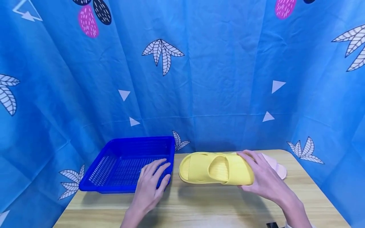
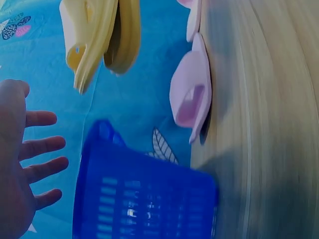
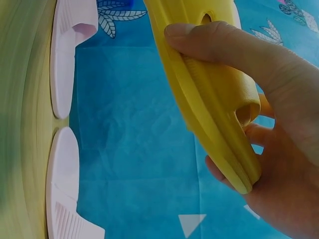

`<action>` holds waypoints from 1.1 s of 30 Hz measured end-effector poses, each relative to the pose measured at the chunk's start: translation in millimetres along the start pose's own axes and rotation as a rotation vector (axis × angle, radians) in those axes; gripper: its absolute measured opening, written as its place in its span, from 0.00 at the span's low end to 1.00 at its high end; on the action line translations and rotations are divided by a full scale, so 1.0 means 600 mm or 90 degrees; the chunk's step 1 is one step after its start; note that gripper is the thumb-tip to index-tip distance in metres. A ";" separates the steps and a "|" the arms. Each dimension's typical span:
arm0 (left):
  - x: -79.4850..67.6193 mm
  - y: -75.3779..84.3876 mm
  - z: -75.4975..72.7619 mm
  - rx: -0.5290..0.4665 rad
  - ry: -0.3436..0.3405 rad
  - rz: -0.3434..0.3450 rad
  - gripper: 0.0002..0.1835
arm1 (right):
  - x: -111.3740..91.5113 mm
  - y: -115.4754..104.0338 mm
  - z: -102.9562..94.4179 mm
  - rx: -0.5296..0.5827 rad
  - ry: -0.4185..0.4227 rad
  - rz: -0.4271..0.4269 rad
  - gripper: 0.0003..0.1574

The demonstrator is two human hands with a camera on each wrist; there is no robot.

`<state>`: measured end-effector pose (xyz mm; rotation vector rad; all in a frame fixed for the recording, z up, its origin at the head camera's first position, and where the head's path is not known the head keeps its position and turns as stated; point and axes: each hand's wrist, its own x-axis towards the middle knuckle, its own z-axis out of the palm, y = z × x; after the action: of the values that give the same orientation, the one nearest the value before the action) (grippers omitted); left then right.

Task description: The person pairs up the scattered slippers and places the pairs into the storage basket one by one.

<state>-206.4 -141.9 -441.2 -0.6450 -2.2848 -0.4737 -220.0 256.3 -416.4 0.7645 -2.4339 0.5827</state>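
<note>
A pair of yellow slippers [image 1: 199,168] hangs above the table with their soles facing each other, as the left wrist view shows. My right hand [image 1: 263,179] grips the pair at the right end, its thumb [image 3: 214,42] along one side and the other fingers around the far side. My left hand [image 1: 149,186] holds nothing; its fingers are spread and loosely bent, near the right front corner of a blue plastic basket [image 1: 172,148]. Whether it touches the basket's rim I cannot tell.
Two pale pink slippers [image 3: 62,64] lie end to end on the wooden table [image 1: 211,209], mostly hidden behind the yellow ones in the head view. A blue patterned curtain [image 1: 216,79] encloses the back and sides. A small black object [image 1: 272,225] shows at the bottom edge.
</note>
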 end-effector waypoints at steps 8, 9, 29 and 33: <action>-0.024 -0.036 -0.026 0.048 0.016 -0.016 0.18 | 0.004 -0.002 -0.001 0.015 -0.008 0.007 0.65; -0.027 -0.041 -0.029 0.054 0.016 -0.018 0.18 | 0.004 -0.002 -0.001 0.015 -0.006 0.009 0.65; -0.087 -0.132 -0.088 0.131 0.019 -0.085 0.18 | 0.002 0.006 0.000 0.014 0.001 0.000 0.67; -0.099 -0.147 -0.097 0.149 -0.003 -0.105 0.18 | 0.001 0.006 0.001 0.012 0.005 0.001 0.67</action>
<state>-188.4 -260.5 -456.5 -0.3433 -2.3619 -0.2745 -222.7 258.2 -417.5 0.7662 -2.4250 0.6097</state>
